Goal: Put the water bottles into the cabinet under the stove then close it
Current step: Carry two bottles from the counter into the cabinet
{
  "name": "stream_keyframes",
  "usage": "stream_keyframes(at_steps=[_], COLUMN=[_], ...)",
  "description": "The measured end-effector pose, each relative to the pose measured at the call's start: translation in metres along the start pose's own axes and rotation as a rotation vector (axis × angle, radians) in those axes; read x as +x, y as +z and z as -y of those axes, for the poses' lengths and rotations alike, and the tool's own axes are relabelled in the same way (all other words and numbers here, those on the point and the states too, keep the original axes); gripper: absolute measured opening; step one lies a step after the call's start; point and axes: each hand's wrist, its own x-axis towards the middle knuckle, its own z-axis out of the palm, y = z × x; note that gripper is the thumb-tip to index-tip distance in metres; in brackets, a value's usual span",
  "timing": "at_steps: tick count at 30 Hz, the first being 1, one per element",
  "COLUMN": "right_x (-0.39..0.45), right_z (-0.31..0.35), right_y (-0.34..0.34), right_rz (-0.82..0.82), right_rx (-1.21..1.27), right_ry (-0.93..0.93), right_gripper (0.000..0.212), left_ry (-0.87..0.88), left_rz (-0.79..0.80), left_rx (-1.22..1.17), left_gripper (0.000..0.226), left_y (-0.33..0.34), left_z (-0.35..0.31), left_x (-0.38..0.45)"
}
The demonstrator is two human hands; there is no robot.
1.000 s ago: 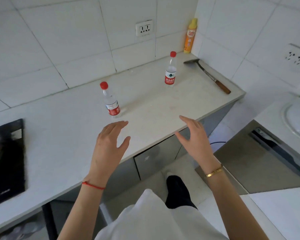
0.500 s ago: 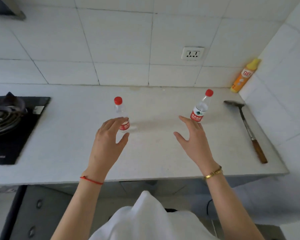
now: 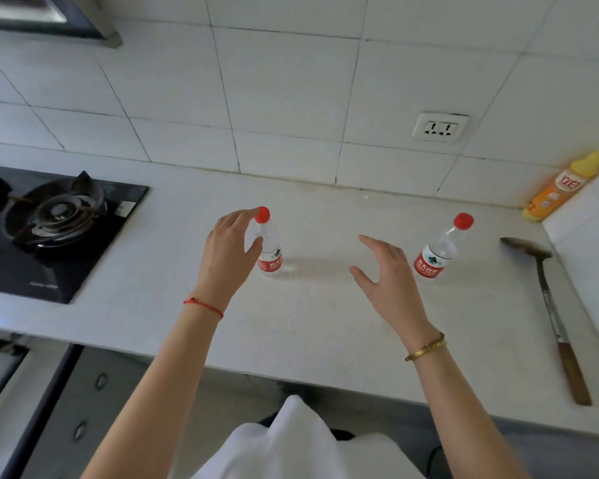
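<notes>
Reaching farther over the desk point(image 3: 308, 323) than a moment ago, the left hand point(image 3: 227, 252) is curling, not yet closed, around the left bottle point(image 3: 268, 245) while the open right hand point(image 3: 386, 274) is nearing the right bottle point(image 3: 436, 252), both upright.

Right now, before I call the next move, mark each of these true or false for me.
1. Both water bottles stand upright on the counter. True: the left bottle and the right bottle both stand on the counter.
2. The right hand already grips a bottle. False: the right hand is open, short of the right bottle.
3. The left hand is at the left bottle. True: the left hand curls around it, though a firm grip is unclear.
4. The ladle lies on the stove. False: the ladle lies on the counter's right side, far from the stove.
</notes>
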Motion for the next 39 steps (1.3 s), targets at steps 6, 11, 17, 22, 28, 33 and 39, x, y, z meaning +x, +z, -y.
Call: stream_keyframes(at_steps=[6, 11, 17, 22, 28, 33, 39], right_x=[0.021, 0.029, 0.03, 0.032, 0.043, 0.055, 0.067], right_z=[0.0, -0.001, -0.009, -0.022, -0.056, -0.101, -0.139], right_y=[0.01, 0.017, 0.018, 0.007, -0.03, -0.06, -0.073], right_rz=[-0.012, -0.011, -0.03, -0.073, -0.212, -0.308, -0.234], right_rx=[-0.013, -0.015, -0.008, -0.021, -0.072, -0.178, -0.233], right_ry=[0.019, 0.039, 0.078, 0.106, 0.149, 0.217, 0.332], right_gripper=[0.053, 0.053, 0.053, 0.053, 0.051, 0.049, 0.049], left_ry=[-0.022, 0.009, -0.026, 0.071, 0.173, 0.249, 0.288], left_rz=[0.152, 0.229, 0.218, 0.222, 0.17, 0.161, 0.185], left_rx=[0.053, 0.048, -0.012, -0.03, -0.113, -0.182, -0.199], left_gripper=[0.05, 0.043, 0.03, 0.03, 0.031, 0.03, 0.029], left_y=[0.02, 0.035, 0.042, 0.049, 0.053, 0.067, 0.088], left_z=[0.012, 0.016, 0.018, -0.004, -0.045, -0.081, -0.11], left_x=[0.044, 0.061, 0.07, 0.064, 0.074, 0.076, 0.077])
